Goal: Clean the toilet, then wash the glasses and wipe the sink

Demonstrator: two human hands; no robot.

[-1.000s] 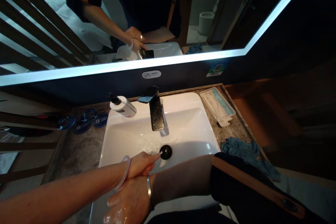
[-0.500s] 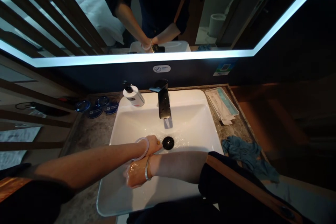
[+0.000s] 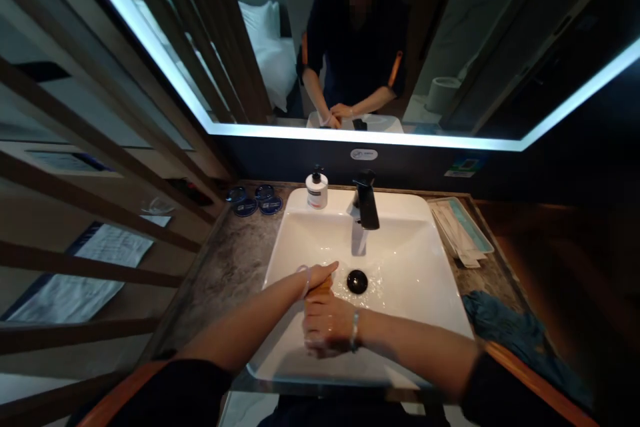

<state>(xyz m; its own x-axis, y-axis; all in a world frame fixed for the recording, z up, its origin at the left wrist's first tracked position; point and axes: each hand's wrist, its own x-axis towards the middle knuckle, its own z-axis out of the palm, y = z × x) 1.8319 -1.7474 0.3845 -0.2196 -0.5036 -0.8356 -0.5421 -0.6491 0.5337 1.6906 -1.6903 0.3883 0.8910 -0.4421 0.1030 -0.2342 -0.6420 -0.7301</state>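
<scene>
Over the left part of the white washbasin [image 3: 410, 320], my two hands are together. My left hand [image 3: 323, 273], with a pale bangle at the wrist, is closed, its thumb stretched toward the drain. Between the hands shows an orange-brown patch [image 3: 320, 288]; its kind is not clear. My right hand [image 3: 330, 323] is wet, its fingers curled against the left hand, with a light bracelet at the wrist. What lies inside the fingers is hidden. Water runs from the black faucet [image 3: 369, 207] beside a round black drain plug [image 3: 357, 281].
A white pump bottle [image 3: 317, 191] stands on the basin's back left rim. Blue-labelled round items [image 3: 245, 207] sit on the stone counter [image 3: 235, 247]. On the right are a tray [image 3: 470, 223] with paper packets and a crumpled teal cloth [image 3: 505, 320]. A lit mirror [image 3: 365, 80] hangs behind.
My view has tilted up and swung left. My hands have turned: the crossed wrists have come apart, and the right hand now meets the left from the right side.
</scene>
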